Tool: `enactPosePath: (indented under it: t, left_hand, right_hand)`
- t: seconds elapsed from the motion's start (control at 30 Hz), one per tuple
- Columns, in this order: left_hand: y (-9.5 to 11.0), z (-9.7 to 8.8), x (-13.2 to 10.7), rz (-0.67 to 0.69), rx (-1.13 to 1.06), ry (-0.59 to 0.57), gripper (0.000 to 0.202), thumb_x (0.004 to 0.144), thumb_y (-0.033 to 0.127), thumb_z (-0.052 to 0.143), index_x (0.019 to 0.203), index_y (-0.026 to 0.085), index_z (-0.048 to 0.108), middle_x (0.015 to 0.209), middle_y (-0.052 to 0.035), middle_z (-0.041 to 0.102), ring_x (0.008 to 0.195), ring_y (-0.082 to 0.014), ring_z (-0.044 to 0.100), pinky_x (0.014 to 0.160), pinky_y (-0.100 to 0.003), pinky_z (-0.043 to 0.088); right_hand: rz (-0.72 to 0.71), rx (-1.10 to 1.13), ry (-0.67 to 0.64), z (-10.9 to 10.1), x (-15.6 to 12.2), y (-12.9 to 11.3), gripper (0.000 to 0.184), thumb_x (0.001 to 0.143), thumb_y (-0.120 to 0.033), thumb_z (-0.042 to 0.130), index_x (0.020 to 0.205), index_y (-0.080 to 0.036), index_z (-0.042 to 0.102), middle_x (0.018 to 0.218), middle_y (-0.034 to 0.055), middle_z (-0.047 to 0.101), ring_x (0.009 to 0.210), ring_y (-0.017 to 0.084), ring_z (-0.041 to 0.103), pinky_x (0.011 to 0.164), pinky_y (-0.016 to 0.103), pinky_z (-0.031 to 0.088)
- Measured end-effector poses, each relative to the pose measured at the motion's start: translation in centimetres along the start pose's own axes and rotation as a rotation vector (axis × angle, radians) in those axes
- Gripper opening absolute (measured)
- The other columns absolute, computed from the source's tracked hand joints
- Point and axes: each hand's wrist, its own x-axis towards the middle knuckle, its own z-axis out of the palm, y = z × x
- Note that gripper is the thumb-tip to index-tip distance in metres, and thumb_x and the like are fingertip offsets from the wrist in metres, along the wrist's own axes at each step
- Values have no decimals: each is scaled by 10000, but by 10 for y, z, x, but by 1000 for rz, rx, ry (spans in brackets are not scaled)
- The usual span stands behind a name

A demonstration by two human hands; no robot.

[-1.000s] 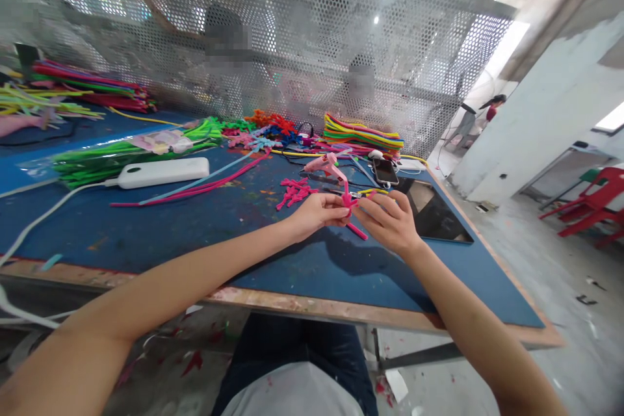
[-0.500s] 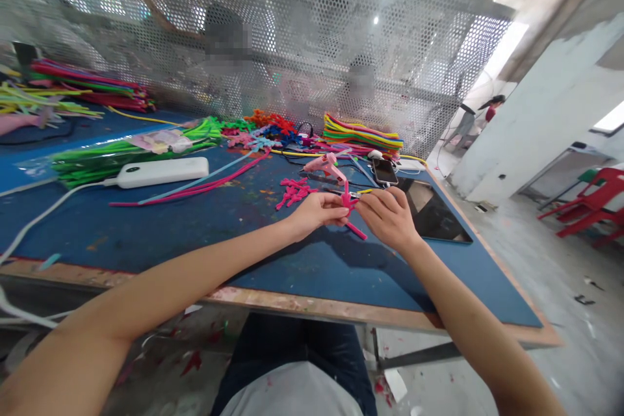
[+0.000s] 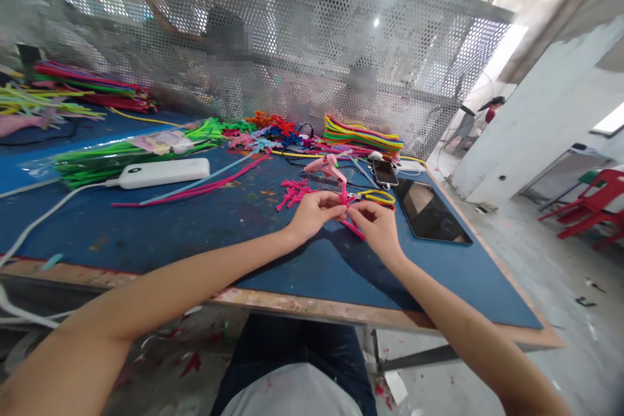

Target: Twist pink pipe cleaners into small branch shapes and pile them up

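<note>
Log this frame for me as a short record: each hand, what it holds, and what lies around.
Left hand: fingers pinching a pink fuzzy piece
Right hand: fingertips on the same piece, meeting the left
Beyond the hands: pink glue gun, yellow-handled scissors
Beside the left hand: pile of pink pieces
Right side: dark tablet, phone
Left side: white device with cable, green stems in plastic
Surface: blue tabletop
Unclear: the piece's exact shape, partly hidden by fingers
</note>
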Motion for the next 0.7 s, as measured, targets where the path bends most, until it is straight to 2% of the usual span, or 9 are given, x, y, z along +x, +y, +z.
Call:
enactPosePath:
  t: [0.13, 0.23, 0.33, 0.47, 0.57, 0.7]
  left_hand:
    - [-7, -2, 2, -71, -87, 24, 317, 568, 286, 784, 763, 111, 605, 642, -5, 666, 572, -126, 635, 607, -240, 523]
    - [-12, -7, 4, -155, -162, -14, 316, 566, 284, 789, 747, 118, 589, 627, -6, 662, 558, -112, 628, 586, -226, 515]
    - [-14, -12, 7, -257, -195, -72, 305, 555, 271, 798, 703, 118, 579, 632, 0, 648, 542, -88, 606, 553, -202, 498]
    - [-12, -15, 9, -359, -205, -109, 290, 549, 255, 803, 668, 125, 573, 635, 28, 599, 549, -70, 583, 517, -172, 464]
    - [-11, -17, 9, -398, -225, -178, 298, 548, 247, 803, 650, 130, 548, 607, 43, 563, 535, -66, 568, 505, -165, 431]
    - [-12, -18, 9, -423, -288, -308, 316, 574, 270, 790, 684, 140, 523, 637, 30, 566, 567, -83, 573, 546, -195, 428]
  right_hand:
    - [25, 7, 40, 1, -2, 1, 160, 717, -351, 647, 765, -214, 716, 649, 23, 666, 593, 173, 575, 581, 300, 447]
    - [44, 27, 33, 1, -2, 2, 162, 702, -356, 668, 767, -220, 726, 638, 22, 670, 581, 177, 586, 589, 312, 468]
    - [99, 130, -34, 0, 2, 3, 171, 655, -359, 712, 736, -209, 724, 628, 23, 671, 542, 170, 592, 576, 320, 497]
    - [265, 355, -138, 0, 6, 6, 215, 582, -356, 768, 696, -185, 705, 583, 3, 644, 486, 129, 575, 548, 293, 526]
    - [380, 495, -210, 1, 5, 8, 212, 567, -340, 785, 661, -173, 694, 551, -15, 621, 460, 92, 554, 531, 250, 524]
    - [418, 632, -294, 3, 1, 11, 185, 584, -307, 786, 676, -176, 693, 568, -20, 630, 481, 78, 565, 541, 223, 518]
